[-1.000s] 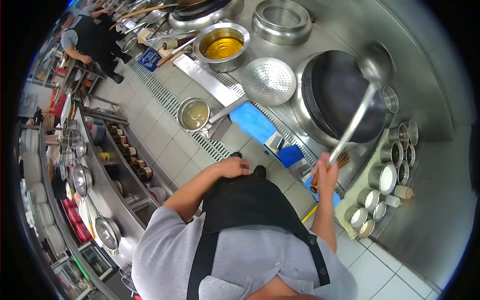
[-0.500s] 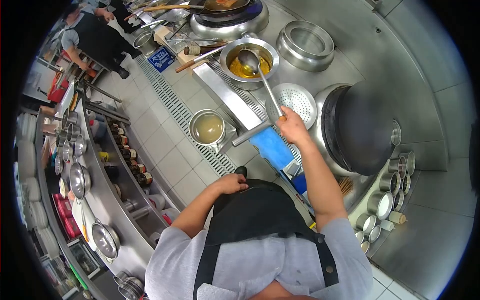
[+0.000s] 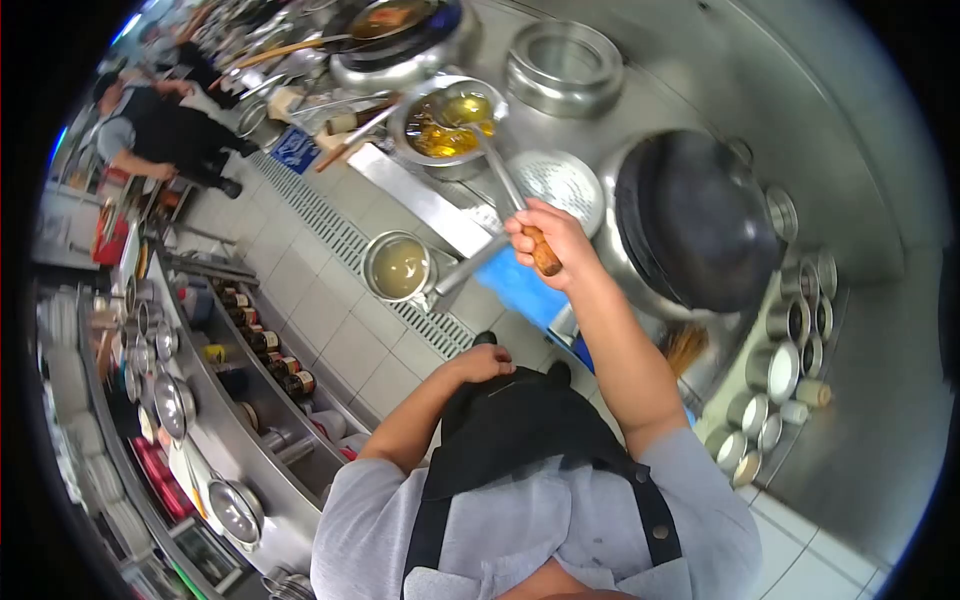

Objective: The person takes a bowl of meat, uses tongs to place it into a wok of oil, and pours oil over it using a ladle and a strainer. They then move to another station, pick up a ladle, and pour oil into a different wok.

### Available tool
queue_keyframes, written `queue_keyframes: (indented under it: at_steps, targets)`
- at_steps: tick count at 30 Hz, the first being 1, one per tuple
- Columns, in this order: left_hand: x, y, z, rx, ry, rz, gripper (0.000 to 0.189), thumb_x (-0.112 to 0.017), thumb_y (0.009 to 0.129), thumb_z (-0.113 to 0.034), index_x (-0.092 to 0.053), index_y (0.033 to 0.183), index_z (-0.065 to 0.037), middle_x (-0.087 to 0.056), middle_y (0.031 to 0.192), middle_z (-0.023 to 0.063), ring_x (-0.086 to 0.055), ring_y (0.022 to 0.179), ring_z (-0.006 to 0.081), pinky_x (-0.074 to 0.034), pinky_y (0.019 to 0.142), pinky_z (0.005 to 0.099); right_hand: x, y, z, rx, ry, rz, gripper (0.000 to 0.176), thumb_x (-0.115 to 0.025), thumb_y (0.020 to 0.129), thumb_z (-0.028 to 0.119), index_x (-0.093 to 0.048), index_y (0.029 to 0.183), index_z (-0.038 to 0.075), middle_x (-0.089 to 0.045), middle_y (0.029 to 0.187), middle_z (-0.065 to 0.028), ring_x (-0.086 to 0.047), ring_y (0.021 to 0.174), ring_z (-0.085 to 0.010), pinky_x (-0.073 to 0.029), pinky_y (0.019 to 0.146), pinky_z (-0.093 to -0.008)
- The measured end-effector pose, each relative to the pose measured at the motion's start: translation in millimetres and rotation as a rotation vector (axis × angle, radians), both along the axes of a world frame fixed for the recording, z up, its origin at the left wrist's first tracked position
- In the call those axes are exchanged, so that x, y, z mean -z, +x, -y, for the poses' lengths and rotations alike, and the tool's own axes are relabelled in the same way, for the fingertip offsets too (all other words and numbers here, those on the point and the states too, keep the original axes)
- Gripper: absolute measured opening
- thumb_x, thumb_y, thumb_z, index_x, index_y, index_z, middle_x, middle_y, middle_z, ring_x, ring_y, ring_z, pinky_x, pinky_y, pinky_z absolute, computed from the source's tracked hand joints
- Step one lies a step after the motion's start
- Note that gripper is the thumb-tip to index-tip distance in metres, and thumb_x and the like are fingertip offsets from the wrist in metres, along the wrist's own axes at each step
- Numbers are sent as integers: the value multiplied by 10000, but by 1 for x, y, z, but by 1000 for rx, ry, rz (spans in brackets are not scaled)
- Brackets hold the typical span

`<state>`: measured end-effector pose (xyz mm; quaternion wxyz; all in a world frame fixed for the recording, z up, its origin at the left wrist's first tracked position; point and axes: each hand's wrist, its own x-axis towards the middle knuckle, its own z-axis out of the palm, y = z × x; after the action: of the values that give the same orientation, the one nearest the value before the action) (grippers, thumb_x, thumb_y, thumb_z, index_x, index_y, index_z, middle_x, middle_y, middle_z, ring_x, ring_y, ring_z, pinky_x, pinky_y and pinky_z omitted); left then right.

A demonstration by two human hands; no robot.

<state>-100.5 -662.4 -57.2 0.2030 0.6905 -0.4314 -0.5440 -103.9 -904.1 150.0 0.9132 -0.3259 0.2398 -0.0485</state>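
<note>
My right hand (image 3: 550, 243) is wrapped round the wooden end of a long metal ladle (image 3: 503, 172). The ladle's bowl holds clear yellow liquid, seemingly oil, just above a round metal pot (image 3: 405, 148) with more of it inside. Under the ladle's shaft sits a white perforated strainer (image 3: 575, 185). My left hand (image 3: 482, 362) rests at the front of my black apron (image 3: 525, 415), holding nothing visible, its fingers loosely bent and partly hidden.
To the right stands a large dark wok (image 3: 700, 220) on a burner. A handled pot of cloudy liquid (image 3: 398, 268) is beside the counter edge, near a blue cloth (image 3: 520, 285). Seasoning tins (image 3: 775, 370) line the right; bottles (image 3: 265, 340) fill the left shelf. A co-worker (image 3: 150, 130) stands far left.
The ladle's bowl has risen from inside the pot and now carries yellow liquid. My right hand has shifted left and grips the wooden handle end. The whole view has shifted slightly.
</note>
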Motion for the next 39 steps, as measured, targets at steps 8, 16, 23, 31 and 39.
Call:
queue_keyframes:
  at_steps: [8, 16, 23, 31, 39]
  targets:
    - [109, -143, 102, -304, 352, -726, 335, -676, 936, -270, -661, 1209, -77, -712, 1115, 58, -684, 991, 201, -555, 868, 376, -54, -184, 28, 41, 125, 160, 430, -527, 1008, 119, -425, 1406, -8, -535, 929, -84, -494, 569, -73, -428, 439, -240]
    - [227, -293, 156, -377, 491, -785, 348, -567, 1023, -370, -598, 1311, -178, -673, 1202, 33, -655, 1082, 202, -539, 916, 394, -101, -380, 34, 276, -17, -199, 686, -571, 966, 92, -243, 1558, -20, -562, 951, -109, -527, 533, -104, -454, 437, -257]
    - [228, -340, 166, -728, 446, -821, 358, -554, 1027, -405, -600, 1316, -199, -669, 1260, 26, -646, 1142, 206, -533, 960, 424, -45, -419, 105, 305, -662, -694, 662, -578, 941, 54, -327, 1551, -5, -575, 731, -33, -537, 512, -117, -457, 481, -287]
    - [275, -312, 170, -1241, 150, -1062, 316, -565, 1020, -368, -626, 1280, -199, -688, 1211, 5, -685, 1071, 203, -581, 869, 426, 32, -361, 180, 352, -1173, -832, 654, -620, 895, -6, -417, 1517, 7, -613, 867, -37, -537, 600, -90, -441, 542, -264]
    - [257, -283, 152, -1055, 295, -1036, 292, -601, 985, -344, -672, 1222, -190, -710, 1134, 9, -677, 1026, 204, -554, 841, 428, 14, -378, 98, 576, -986, -774, 688, -604, 904, -56, -365, 1546, 8, -592, 856, -21, -521, 611, -79, -425, 529, -236]
